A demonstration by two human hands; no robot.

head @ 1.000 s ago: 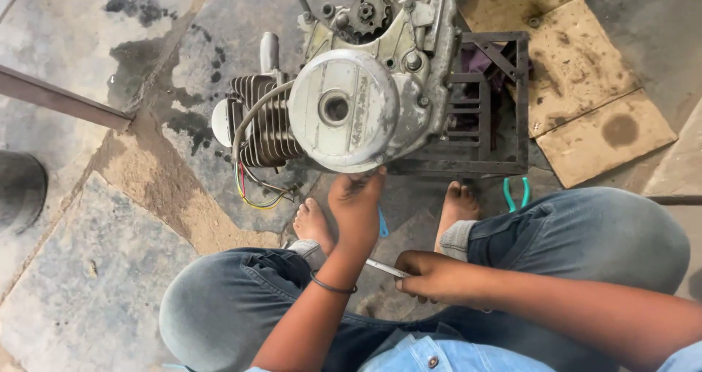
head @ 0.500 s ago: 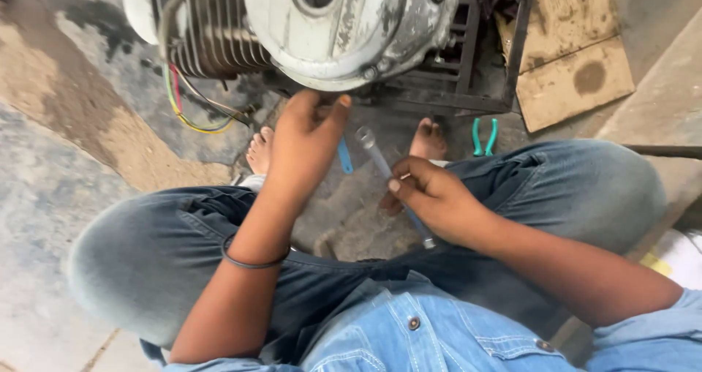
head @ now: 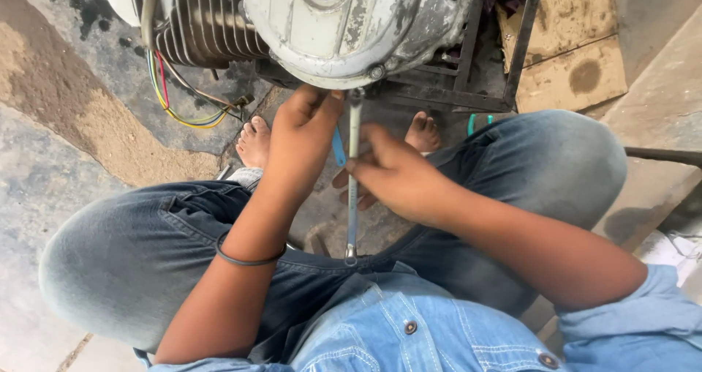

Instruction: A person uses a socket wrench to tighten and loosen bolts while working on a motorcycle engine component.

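Note:
A grey motorcycle engine (head: 344, 28) with a round side cover and cooling fins sits in a dark metal frame (head: 512, 57) in front of me. My right hand (head: 395, 174) grips a long silver spanner (head: 352, 196) whose upper end sits at a bolt on the lower edge of the cover. My left hand (head: 303, 134) reaches up beside the spanner's head, fingertips touching the cover's underside. A blue-handled tool (head: 338, 149) shows between the two hands; whether either hand holds it I cannot tell. A dark band circles my left forearm.
I squat barefoot, knees in blue jeans on both sides. Coloured wires (head: 172, 109) hang from the engine's left side. Cardboard sheets (head: 578, 57) lie at the upper right. A green-handled tool (head: 472, 123) lies by my right foot. The floor is stained stone slabs.
The view has tilted down and closer. My right hand has lifted the spanner from near my lap up to the engine cover's lower edge. My left hand stays under the cover.

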